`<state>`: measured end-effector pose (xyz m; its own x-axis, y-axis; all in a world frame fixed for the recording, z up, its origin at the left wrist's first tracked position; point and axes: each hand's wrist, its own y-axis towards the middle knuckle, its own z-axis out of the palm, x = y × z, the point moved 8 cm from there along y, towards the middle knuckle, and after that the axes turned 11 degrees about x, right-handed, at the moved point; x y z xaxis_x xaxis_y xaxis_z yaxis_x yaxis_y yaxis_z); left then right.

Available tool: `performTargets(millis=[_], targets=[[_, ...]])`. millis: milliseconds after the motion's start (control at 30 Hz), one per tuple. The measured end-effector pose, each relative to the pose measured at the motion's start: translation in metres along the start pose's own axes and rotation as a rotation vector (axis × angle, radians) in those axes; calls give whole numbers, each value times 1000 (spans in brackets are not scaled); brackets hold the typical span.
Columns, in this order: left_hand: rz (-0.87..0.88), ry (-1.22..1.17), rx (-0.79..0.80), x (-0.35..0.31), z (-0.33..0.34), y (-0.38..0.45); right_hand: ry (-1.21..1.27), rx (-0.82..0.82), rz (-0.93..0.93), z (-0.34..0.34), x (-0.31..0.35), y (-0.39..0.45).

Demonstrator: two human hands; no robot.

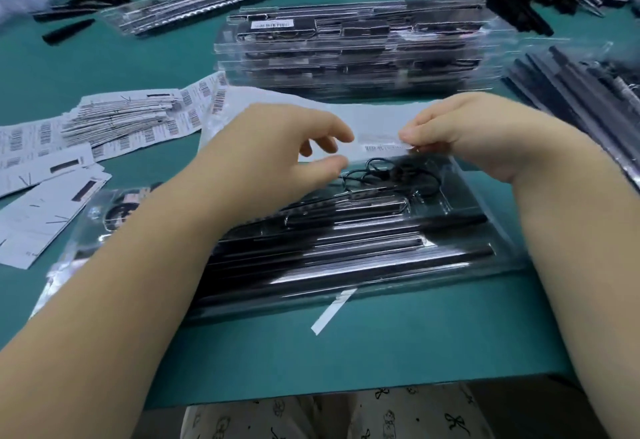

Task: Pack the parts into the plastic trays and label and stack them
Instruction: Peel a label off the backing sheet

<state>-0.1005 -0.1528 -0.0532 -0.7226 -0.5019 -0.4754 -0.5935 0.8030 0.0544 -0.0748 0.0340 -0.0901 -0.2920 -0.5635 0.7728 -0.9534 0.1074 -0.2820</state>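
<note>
— White paper, is that what the fingers [410,134] have?
— Yes. The right hand [485,134] pinches one end of a small barcode label [384,146], thumb and fingers closed on it. The left hand [277,151] has its fingertips curled just beside the other end; whether they touch it I cannot tell, the picture is blurred there.
— And under the label?
— A white backing sheet [367,116], lying across the far edge of a clear plastic tray [485,255] on the green bench [311,352], right in front of the person.
— What does the tray look like?
— Glossy, see-through, holding long black rods [346,255] in rows and a coiled black cable [391,175] at its far side.
— Which way does it run?
— Its long axis goes left to right, the right end a little farther away; the rods lie along it.
— Beyond it?
— A stack of filled trays [349,54], the same way round, the top one labelled. Printed barcode sheets [114,120] lie to the left.
</note>
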Motion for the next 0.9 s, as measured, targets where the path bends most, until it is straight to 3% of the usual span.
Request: performTargets(millis=[233,900], targets=[[125,94,145,-8,20,3,-85,127,13,9,-4,5],[85,128,221,1,29,5,-223,64,16,11,1,0]])
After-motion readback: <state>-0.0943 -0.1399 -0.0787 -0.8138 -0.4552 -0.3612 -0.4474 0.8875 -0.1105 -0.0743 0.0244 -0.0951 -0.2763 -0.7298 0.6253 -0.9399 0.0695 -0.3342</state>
